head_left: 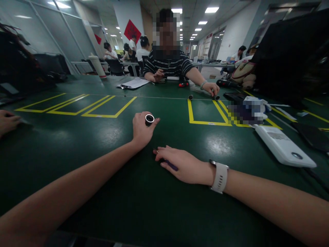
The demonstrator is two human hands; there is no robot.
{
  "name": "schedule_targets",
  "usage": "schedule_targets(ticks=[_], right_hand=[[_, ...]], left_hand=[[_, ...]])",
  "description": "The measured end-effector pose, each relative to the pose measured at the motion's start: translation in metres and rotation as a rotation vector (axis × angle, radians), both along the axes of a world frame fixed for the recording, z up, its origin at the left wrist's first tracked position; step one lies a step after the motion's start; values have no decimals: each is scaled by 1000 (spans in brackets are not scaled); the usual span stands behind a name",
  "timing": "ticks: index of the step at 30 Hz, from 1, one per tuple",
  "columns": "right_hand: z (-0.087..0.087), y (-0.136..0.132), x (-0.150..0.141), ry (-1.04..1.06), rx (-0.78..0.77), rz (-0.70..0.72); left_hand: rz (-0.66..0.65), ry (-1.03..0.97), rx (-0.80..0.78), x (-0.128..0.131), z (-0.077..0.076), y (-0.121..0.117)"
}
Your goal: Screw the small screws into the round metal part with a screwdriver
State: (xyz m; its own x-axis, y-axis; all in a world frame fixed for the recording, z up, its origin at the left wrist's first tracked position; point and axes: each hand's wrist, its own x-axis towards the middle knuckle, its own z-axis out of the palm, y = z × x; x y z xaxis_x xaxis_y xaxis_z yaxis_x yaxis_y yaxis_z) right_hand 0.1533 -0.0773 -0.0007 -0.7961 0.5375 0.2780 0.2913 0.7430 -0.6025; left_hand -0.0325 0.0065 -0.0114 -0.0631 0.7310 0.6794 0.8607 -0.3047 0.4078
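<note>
My left hand (pixel 143 128) is closed around a small black round piece with a bright silver ring (pixel 149 119) at its top. It is held just above the green table, in the middle of the view. Nearer to me and to the right, my right hand (pixel 177 163) lies low over the table, its fingers closed on a thin pen-like tool with a dark purple handle (pixel 171 165). The tool's tip shows past the fingertips; its exact kind is unclear. A pale watch (pixel 219 176) is on my right wrist.
Across the green table (pixel 128 206), a person's hand (pixel 210 88) touches a small dark round piece (pixel 216 98); a similar one (pixel 190 97) stands beside it. There are yellow tape outlines (pixel 210 122), a clipboard (pixel 133 83), a white device (pixel 285 145), and another hand (pixel 7 121) at left.
</note>
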Motion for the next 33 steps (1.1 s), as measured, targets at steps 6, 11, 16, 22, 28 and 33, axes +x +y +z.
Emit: schedule_targets(ticks=[6, 11, 16, 22, 28, 33], right_hand=[[10, -45, 25, -203, 75, 139], [13, -58, 34, -70, -28, 87], [7, -38, 42, 426, -574, -204], [0, -23, 50, 774, -947, -331], [1, -28, 51, 729, -910, -337], [-2, -29, 50, 626, -842, -372]], left_hand=[[-28, -57, 9, -3, -5, 4], [-71, -89, 1, -2, -4, 2], [-107, -180, -45, -1, -3, -1], [-226, -541, -303, 20, 17, -23], [-347, -961, -639, 45, 49, -68], [-401, -1222, -813, 53, 57, -99]])
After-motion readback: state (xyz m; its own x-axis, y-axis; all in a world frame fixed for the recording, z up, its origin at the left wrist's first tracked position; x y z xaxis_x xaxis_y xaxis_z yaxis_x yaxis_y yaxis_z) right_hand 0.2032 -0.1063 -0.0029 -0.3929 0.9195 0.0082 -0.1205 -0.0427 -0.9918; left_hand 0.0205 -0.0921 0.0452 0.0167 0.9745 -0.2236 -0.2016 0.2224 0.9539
